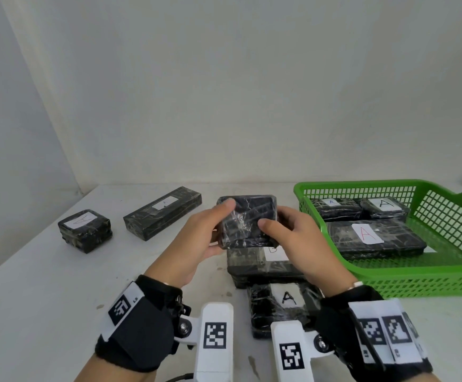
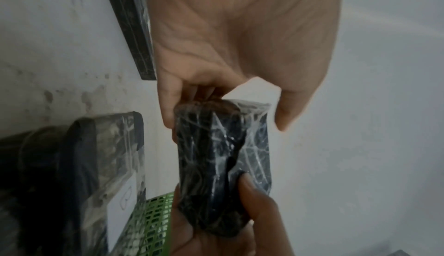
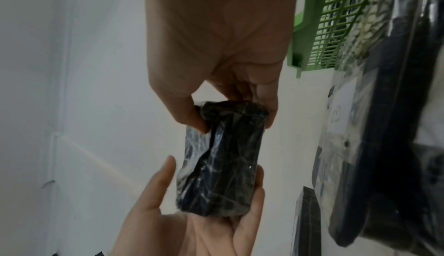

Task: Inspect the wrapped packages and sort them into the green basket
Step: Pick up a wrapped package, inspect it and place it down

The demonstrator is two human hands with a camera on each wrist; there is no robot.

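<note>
A small black package wrapped in clear film (image 1: pixel 247 220) (image 2: pixel 221 165) (image 3: pixel 225 157) is held up above the table, its plain side facing me. My left hand (image 1: pixel 199 235) grips its left edge, thumb on top. My right hand (image 1: pixel 293 238) grips its right edge, thumb pressed on the film. The green basket (image 1: pixel 406 277) stands at the right with three black packages inside, each with a white label marked A (image 1: pixel 367 232).
Under the hands lie two stacked flat packages (image 1: pixel 254 268) and one marked A (image 1: pixel 282 304). A small labelled package (image 1: pixel 85 230) and a long one (image 1: pixel 163 213) lie at the left. The white table (image 1: pixel 59 285) meets a white wall behind.
</note>
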